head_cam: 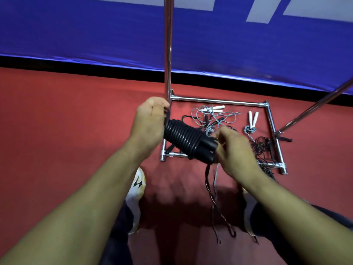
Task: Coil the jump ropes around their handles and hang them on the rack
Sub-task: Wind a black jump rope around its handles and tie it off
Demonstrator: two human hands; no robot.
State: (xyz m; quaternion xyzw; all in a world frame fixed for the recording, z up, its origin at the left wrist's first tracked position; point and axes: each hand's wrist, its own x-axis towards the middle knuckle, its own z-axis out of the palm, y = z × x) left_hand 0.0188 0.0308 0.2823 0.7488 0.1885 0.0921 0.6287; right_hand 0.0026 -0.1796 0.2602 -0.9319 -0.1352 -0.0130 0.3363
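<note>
- I see my left hand (148, 121) gripping the 10 o'clock end of a thick black jump rope coiled tightly round its paired black handles (188, 142), held mid-frame above the red floor (66, 121)
- My right hand (236, 150) pinches the bundle's 4 o'clock end, fingers curled on the handle tips
- A loose rope tail (214, 197) hangs down toward 6 o'clock
- The chrome tube rack base (219, 101) lies on the floor beyond, at 1 o'clock, ringing uncoiled grey ropes with white handles (253, 119) and a black rope tangle (261, 146)
</note>
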